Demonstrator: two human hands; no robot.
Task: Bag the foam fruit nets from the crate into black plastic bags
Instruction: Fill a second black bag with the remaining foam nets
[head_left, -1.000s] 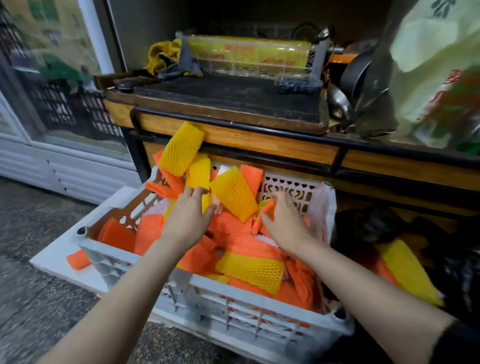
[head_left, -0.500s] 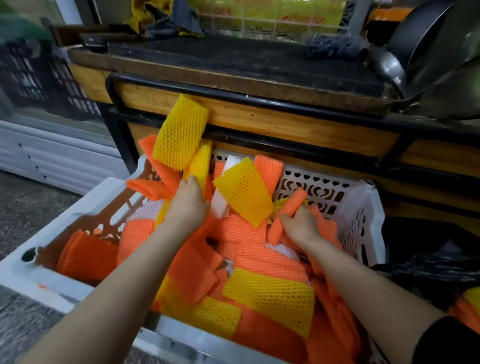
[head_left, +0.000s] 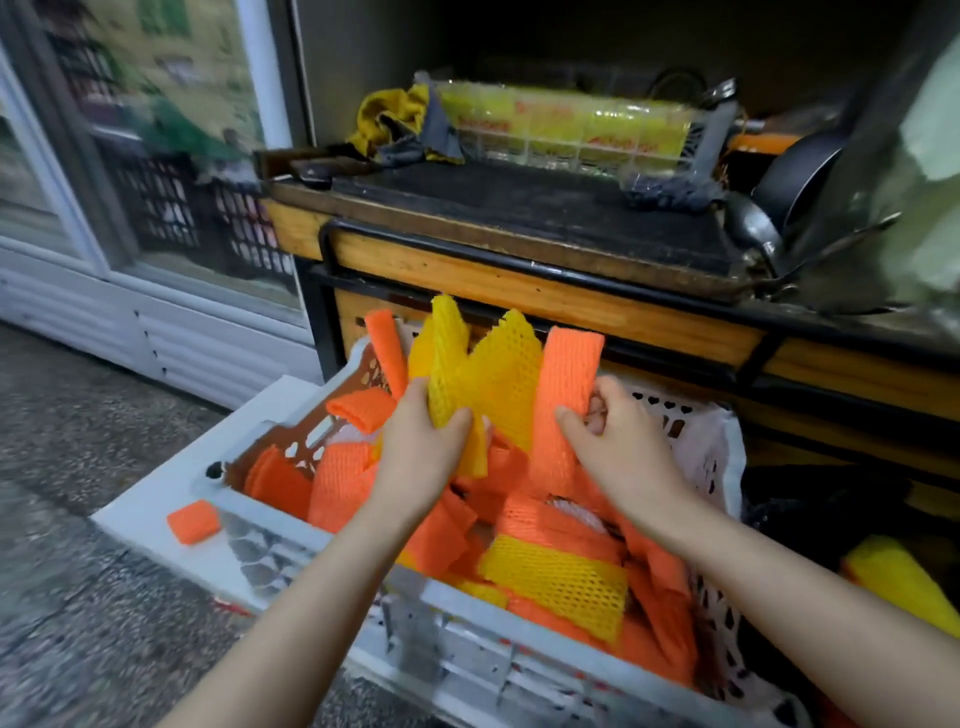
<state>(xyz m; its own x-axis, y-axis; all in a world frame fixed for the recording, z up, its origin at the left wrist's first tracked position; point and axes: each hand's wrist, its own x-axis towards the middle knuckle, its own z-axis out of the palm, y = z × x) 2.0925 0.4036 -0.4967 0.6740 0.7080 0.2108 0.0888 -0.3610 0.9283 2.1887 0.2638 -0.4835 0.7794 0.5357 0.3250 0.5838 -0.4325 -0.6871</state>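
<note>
We are gripping fanned yellow foam nets (head_left: 498, 379) in left hand (head_left: 421, 452), pinching upright orange foam net (head_left: 569, 384) in right hand (head_left: 628, 447), both just above white crate (head_left: 722, 457).

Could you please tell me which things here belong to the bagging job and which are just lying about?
Job: left hand, holding yellow nets; right hand, holding an orange net; white crate; black bag on the right; stray net beside the crate.
Lying about: yellow cloth; pan; wire basket; dark board on the bench.
</note>
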